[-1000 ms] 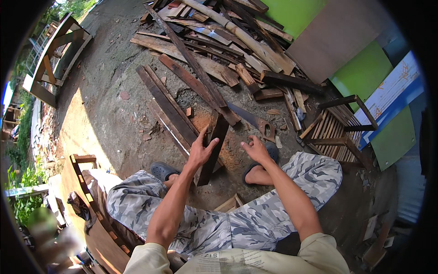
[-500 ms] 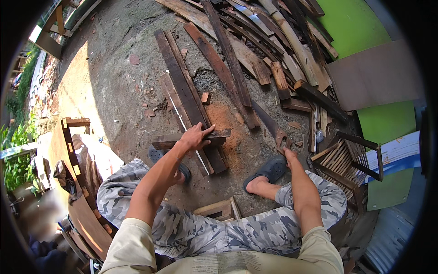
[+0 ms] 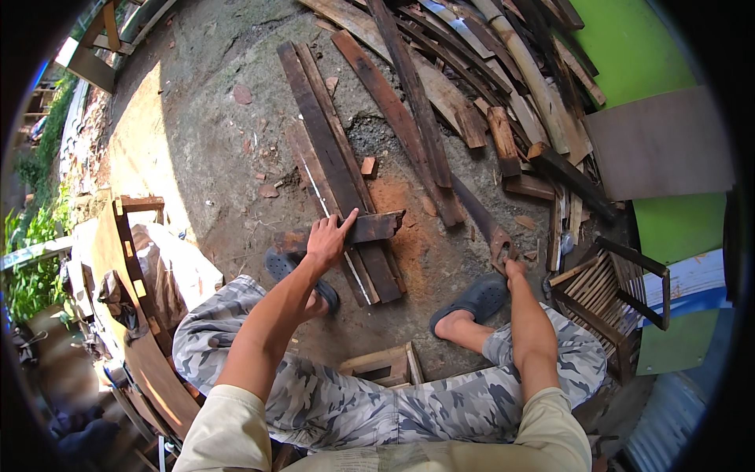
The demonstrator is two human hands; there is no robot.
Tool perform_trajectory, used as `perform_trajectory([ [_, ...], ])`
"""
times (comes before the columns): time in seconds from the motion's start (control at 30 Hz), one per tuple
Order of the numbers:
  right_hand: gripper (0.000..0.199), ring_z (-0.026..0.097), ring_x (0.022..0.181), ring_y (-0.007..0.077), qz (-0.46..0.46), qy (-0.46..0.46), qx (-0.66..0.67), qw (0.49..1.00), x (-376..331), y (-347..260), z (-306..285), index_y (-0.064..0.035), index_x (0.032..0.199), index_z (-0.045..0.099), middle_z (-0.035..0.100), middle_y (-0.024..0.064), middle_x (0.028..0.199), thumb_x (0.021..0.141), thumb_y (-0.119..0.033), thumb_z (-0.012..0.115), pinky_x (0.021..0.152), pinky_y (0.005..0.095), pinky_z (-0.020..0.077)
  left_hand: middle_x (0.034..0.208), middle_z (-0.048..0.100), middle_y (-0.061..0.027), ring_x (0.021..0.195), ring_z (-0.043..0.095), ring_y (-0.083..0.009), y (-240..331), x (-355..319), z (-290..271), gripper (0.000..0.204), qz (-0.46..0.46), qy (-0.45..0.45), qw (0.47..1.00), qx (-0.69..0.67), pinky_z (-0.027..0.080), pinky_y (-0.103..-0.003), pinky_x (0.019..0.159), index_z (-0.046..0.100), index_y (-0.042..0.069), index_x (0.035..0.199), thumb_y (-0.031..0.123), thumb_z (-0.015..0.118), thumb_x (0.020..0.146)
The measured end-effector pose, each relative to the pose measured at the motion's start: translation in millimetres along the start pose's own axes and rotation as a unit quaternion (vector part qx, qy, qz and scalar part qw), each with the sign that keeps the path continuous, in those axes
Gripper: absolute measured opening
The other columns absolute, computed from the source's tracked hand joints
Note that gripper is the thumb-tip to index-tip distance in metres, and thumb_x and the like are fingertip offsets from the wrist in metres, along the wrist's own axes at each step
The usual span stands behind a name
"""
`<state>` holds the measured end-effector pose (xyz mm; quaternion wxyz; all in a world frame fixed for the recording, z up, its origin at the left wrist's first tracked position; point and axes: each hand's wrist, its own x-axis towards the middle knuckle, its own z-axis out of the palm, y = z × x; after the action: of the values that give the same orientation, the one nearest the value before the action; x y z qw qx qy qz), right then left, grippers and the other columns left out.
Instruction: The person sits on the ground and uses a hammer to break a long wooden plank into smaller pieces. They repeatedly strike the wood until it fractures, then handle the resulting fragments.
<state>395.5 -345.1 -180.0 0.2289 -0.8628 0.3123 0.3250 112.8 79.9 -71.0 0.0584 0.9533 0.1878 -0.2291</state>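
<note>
My left hand rests on a short dark wooden board, its fingers over the wood and its index finger stretched out. This board lies crosswise over long dark planks on the ground; its right end is rough and broken. My right hand is closed round the wooden handle of a handsaw, low beside my right shoe. The saw's blade slants up and left, its far end near a long reddish-brown plank. The blade is apart from the short board.
Orange sawdust and a small wood block lie beside the planks. A pile of old timber fills the far right. A slatted wooden frame stands at right. Dark clogs are on my feet; wooden furniture stands left.
The whole view has shifted, so things sit further right. The short board has turned slightly, its right end further away. My left index finger now points more away from me. My right hand keeps the handsaw.
</note>
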Motion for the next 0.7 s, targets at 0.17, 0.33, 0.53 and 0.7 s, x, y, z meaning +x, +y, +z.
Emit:
perform_trajectory([
  [0.17,0.072,0.049,0.132,0.0382,-0.094,0.039,-0.134,0.986,-21.4,-13.3,-12.1,0.0065,0.140,0.046,0.048,0.0254,0.143,0.084,-0.028,0.076,0.108,0.0456,0.0421,0.118,0.053,-0.0154,0.106,0.057,-0.0323,6.6,1.4,-14.8,0.085,-0.001,-0.056,0.998,0.025,0.046,-0.046,0.090,0.011,0.033,0.159,0.012,0.056,0.090],
  [0.33,0.076,0.057,0.121,0.0415,-0.094,0.076,-0.089,0.989,6.1,-8.5,-10.3,0.0075,0.133,0.053,0.058,0.0273,0.130,0.076,-0.035,0.080,0.104,0.0456,0.0461,0.121,0.053,-0.0167,0.110,0.057,-0.0333,29.4,-7.9,-24.6,0.086,-0.015,-0.074,0.997,-0.013,0.048,-0.047,0.088,0.010,0.029,0.159,0.015,0.057,0.089],
  [0.53,0.059,0.060,0.118,0.0370,-0.155,0.107,0.102,0.977,1.9,-10.3,-32.1,0.0038,0.118,0.063,0.060,0.0245,0.129,0.070,-0.028,0.078,0.099,0.0428,0.0480,0.130,0.050,-0.0154,0.118,0.053,-0.0330,42.8,-17.9,-12.9,0.087,-0.052,-0.017,0.998,-0.037,0.047,-0.048,0.095,0.012,0.019,0.159,0.017,0.062,0.087],
  [0.7,0.046,0.066,0.088,0.0245,-0.241,-0.056,0.103,0.963,-48.2,-44.1,-71.9,0.0050,0.112,0.062,0.068,0.0146,0.095,0.069,-0.011,0.067,0.078,0.0357,0.0516,0.130,0.050,-0.0129,0.120,0.052,-0.0323,44.4,-8.5,2.9,0.084,-0.082,-0.011,0.992,-0.092,0.049,-0.047,0.096,0.019,0.016,0.157,0.015,0.063,0.086],
])
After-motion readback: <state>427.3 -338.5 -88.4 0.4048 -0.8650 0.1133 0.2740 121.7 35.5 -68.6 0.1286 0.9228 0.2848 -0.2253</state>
